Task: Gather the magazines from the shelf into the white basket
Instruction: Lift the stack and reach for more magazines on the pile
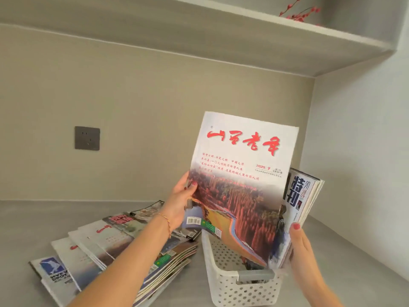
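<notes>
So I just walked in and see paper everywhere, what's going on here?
A person is filing magazines into the white basket. The left hand holds a red-titled magazine upright over the basket, while the right hand grips the magazines already standing in it. A fanned pile is on the shelf to the left.

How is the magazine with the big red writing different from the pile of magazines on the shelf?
The red-title magazine stands upright over the white basket, held by the left hand; the pile lies flat, fanned out and untouched. It is one magazine; the pile is many. Some share that red title.
</notes>
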